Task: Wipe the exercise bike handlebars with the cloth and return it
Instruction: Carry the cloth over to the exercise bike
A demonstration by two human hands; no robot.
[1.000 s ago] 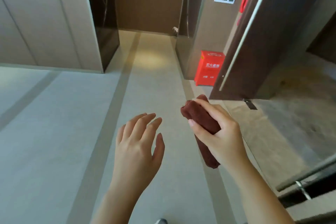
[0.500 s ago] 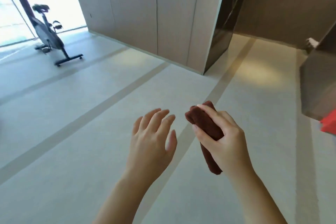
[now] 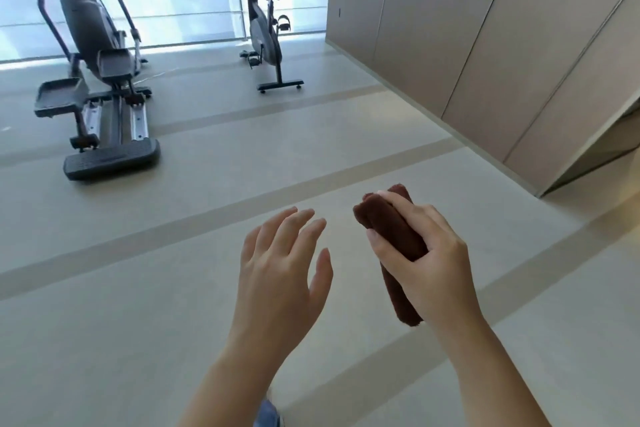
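Head view: the step in hand appears to be the approach, with wiping not yet begun. The right hand (image 3: 427,255) at centre right of the frame grips the cloth (image 3: 389,229), fingers and thumb curled round its middle. The cloth is dark reddish-brown, folded or rolled into a thick bar, its ends sticking out above and below the fist. The left hand (image 3: 280,260) hangs just beside it, fingers spread and holding nothing. The exercise bike (image 3: 265,31) stands well apart at upper centre, by the window; its handlebars are mostly cut off by the top edge. An elliptical trainer (image 3: 93,55) fills the upper left. The next move calls for crossing the floor (image 3: 173,288) to the bike and probably loosening the cloth.
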